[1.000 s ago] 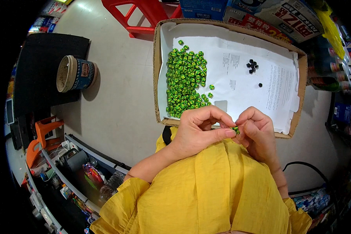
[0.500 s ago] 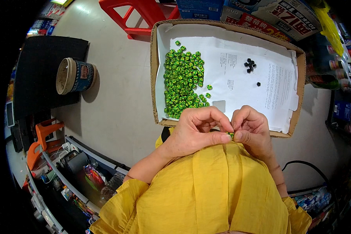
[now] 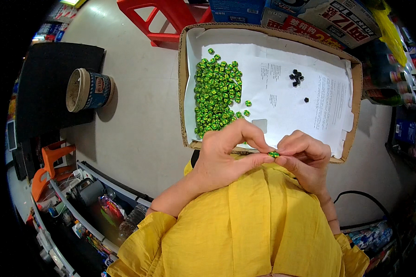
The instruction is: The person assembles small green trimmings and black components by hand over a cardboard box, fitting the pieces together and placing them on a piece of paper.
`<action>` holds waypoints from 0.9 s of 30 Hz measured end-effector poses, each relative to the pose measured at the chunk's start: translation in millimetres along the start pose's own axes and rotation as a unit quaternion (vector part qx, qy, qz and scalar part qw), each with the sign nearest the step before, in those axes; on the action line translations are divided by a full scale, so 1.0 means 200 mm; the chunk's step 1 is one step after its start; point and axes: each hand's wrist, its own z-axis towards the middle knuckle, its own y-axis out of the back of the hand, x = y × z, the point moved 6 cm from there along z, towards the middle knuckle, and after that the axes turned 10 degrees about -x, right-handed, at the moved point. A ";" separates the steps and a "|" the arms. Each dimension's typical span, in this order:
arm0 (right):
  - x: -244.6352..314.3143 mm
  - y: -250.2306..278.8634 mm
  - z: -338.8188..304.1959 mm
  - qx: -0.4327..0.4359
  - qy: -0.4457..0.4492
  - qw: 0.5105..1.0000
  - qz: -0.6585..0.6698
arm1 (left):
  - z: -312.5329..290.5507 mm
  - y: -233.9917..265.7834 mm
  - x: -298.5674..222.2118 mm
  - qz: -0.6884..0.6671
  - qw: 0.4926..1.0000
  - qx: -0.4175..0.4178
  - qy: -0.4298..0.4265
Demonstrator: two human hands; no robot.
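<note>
A small green-and-yellow faceted piece [image 3: 273, 154] is pinched between the fingertips of both my hands, just above my yellow clothing at the near edge of a shallow cardboard box [image 3: 182, 87]. My left hand [image 3: 223, 154] grips it from the left with thumb and forefinger. From the right, my right hand [image 3: 309, 161] holds it the same way, its other fingers curled. A heap of like green pieces [image 3: 217, 90] fills the box's left part, with a few loose beside it. Farther right lie a cluster of small black faceted pieces [image 3: 296, 77] and a single black piece [image 3: 306, 99].
White printed paper [image 3: 259, 51] lines the box. A red stool [image 3: 164, 21] and cartons [image 3: 309, 18] stand beyond it. On the left are a round tub [image 3: 90, 90] and an orange stool [image 3: 51, 159]. Bottles [image 3: 393, 96] stand at the right.
My hands have drawn slightly apart, the right one moving rightward. The green piece between my fingertips now shows more fully. The heap and black pieces look unmoved.
</note>
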 end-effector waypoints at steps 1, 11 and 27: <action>0.00 0.00 0.00 0.014 -0.022 1.000 -0.017 | 0.01 0.00 -0.01 0.000 1.000 0.000 0.000; -0.19 0.00 0.07 0.093 -0.335 0.923 0.167 | -0.02 -0.07 -0.14 0.186 0.910 0.112 -0.352; -0.07 0.03 0.05 0.023 -0.139 0.990 0.015 | 0.03 -0.03 -0.09 0.121 0.944 0.117 -0.283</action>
